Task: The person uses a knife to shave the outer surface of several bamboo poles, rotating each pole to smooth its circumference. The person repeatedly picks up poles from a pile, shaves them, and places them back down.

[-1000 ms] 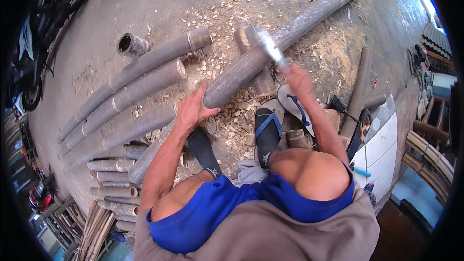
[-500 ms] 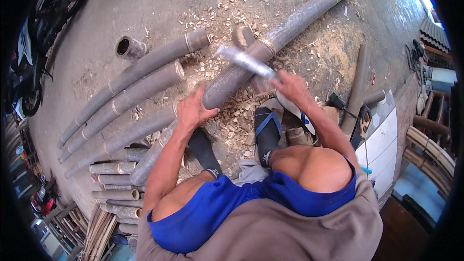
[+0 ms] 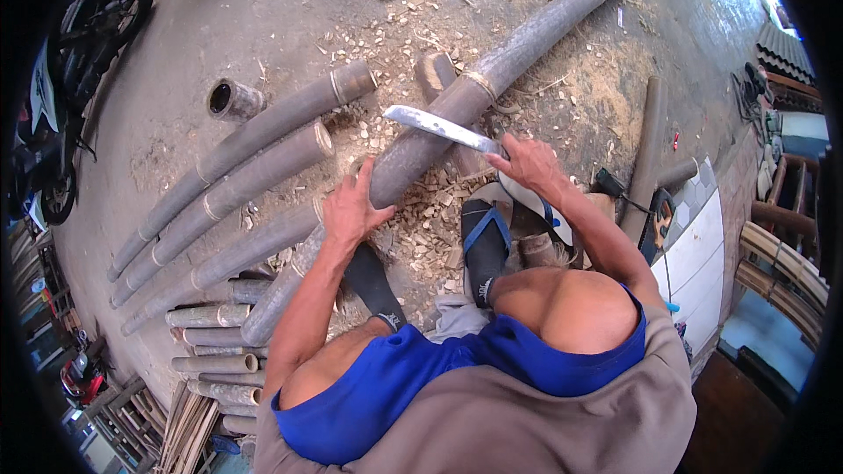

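Note:
A long, thick grey-brown bamboo pole (image 3: 536, 42) runs diagonally between my feet toward the far right. My left hand (image 3: 350, 209) grips it near the middle, thumb spread to the right and fingers pointing away from me. In my right hand (image 3: 529, 163) is the handle of a machete (image 3: 443, 127). Its broad silver blade lies crosswise over the pole, tip pointing left; whether it touches the surface I cannot tell. Under the pole sits a short bamboo piece (image 3: 435, 76), acting as a crosswise support. Pale wood chips (image 3: 430, 226) cover the floor below.
Several bamboo poles (image 3: 263, 156) lie side by side on the left, with shorter bamboo tubes (image 3: 213, 363) stacked nearer me. A short upright bamboo section (image 3: 235, 100) stands beyond them. Another pole (image 3: 647, 145) lies at the right, by white tiles (image 3: 695, 250). A motorcycle (image 3: 88, 61) is at far left.
The machete blade, blurred by motion before, now shows sharply and has come slightly nearer to me over the pole. My left hand keeps its place on the pole.

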Tool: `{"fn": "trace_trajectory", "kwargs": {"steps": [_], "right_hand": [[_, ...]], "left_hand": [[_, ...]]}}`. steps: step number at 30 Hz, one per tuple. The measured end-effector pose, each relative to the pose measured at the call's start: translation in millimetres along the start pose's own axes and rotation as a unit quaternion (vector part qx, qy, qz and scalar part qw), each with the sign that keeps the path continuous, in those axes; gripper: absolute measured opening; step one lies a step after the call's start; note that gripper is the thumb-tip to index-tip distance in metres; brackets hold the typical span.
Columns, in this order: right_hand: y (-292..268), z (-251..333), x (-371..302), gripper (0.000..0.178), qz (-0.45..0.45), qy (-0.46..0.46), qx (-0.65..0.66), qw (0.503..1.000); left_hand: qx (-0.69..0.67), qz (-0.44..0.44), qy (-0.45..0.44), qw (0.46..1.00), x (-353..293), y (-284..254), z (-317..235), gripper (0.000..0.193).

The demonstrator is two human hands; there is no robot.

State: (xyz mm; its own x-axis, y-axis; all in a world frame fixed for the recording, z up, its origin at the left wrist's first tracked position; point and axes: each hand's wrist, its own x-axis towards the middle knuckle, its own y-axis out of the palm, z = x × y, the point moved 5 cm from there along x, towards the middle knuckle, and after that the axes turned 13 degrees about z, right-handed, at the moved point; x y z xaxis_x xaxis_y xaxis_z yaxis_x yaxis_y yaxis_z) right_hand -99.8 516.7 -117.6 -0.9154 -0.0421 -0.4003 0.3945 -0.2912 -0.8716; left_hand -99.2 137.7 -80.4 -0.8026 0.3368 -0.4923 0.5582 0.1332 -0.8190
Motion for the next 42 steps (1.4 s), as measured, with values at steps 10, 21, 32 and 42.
{"fn": "trace_trajectory", "kwargs": {"steps": [10, 21, 32, 42], "right_hand": [[-18.8, -15.5, 13.9, 0.065, -0.009, 0.088, 0.108, 0.99], [3.7, -14.4, 21.2, 0.065, -0.037, 0.064, 0.133, 0.988], [3.7, 5.2, 7.9, 0.065, 0.011, 0.007, 0.052, 0.999], [-11.5, -4.6, 12.1, 0.064, -0.04, 0.053, 0.169, 0.983]], "left_hand": [[-0.07, 0.034, 0.015, 0.997, 7.4, -5.6, 6.0, 0.107], [-0.07, 0.033, 0.022, 0.997, 11.0, -12.2, 3.0, 0.111], [0.026, -0.019, -0.001, 0.999, -3.8, -2.1, -4.7, 0.113], [0.003, -0.029, 0.006, 1.0, -7.3, -9.7, -3.0, 0.112]]}}
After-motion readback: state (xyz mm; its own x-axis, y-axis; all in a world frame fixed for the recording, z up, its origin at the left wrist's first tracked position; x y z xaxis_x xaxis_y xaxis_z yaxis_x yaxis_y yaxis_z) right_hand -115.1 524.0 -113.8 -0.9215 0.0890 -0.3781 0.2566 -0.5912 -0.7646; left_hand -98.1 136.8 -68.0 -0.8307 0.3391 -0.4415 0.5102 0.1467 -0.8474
